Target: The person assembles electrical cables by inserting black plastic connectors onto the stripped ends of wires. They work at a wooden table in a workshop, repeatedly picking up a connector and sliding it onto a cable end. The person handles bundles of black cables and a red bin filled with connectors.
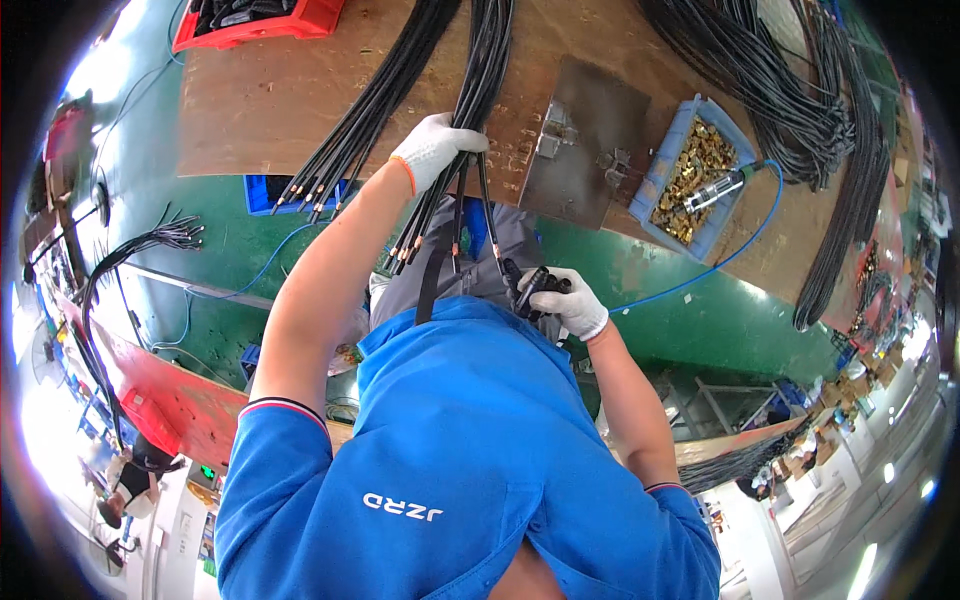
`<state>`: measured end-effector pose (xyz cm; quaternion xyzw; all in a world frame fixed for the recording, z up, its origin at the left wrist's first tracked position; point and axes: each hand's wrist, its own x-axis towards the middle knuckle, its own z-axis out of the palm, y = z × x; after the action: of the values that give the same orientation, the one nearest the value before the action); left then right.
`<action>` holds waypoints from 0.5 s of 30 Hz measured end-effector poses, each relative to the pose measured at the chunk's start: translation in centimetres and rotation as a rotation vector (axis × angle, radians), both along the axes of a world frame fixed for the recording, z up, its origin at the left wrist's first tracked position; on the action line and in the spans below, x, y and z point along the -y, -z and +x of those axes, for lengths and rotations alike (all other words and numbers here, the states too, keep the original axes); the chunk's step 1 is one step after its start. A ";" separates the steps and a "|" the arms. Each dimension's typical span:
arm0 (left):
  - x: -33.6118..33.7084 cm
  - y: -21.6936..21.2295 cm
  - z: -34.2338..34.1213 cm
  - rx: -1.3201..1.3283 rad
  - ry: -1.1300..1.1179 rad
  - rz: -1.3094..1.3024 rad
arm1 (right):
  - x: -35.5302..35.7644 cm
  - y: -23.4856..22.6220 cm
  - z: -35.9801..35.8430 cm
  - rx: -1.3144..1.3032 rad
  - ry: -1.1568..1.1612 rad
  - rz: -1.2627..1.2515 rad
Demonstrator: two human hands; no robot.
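Observation:
My left hand [436, 148], in a white glove with an orange cuff, is closed round a bundle of black cables [487, 55] at the table's near edge. The cable ends hang over my lap and show bare copper tips. In front of my waist, my right hand [578, 308], also gloved, is closed on several black sleeve-like pieces [537, 290]. One of these pieces meets the end of a single cable hanging from the bundle; whether it is pushed on, I cannot tell. Left of my left hand, a second bundle of black cables [372, 125] lies across the table edge.
On the brown table [240, 110] are a dark metal plate [580, 150] and a blue-grey bin [655, 172] of brass fittings [685, 205]. A hand tool [712, 192] with a blue hose [772, 225] rests on the bin. More cables [760, 80] lie right; a red bin [262, 31] stands far left.

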<state>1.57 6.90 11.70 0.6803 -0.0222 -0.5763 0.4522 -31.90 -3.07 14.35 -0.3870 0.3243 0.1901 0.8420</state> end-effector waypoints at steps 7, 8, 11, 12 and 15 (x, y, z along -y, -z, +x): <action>-0.2 2.6 -0.3 0.073 0.015 -0.057 | -1.5 -0.4 -0.9 0.015 0.065 -0.007; -0.2 2.8 -0.3 0.060 0.021 -0.051 | -1.6 -0.4 -1.0 0.015 0.072 -0.002; -0.1 3.0 -0.4 0.046 0.021 -0.045 | -1.9 -0.4 -1.0 0.002 0.078 -0.007; -0.2 3.2 -0.5 0.055 0.014 -0.052 | -1.9 -0.5 -1.1 -0.005 0.077 -0.012; -0.3 3.8 -0.5 0.062 0.002 -0.079 | -2.0 -0.1 -1.3 0.007 0.053 -0.003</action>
<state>1.07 7.16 7.87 0.6795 -0.0593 -0.5542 0.4772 -33.24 -1.07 14.49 -0.3801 0.3320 0.1658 0.8472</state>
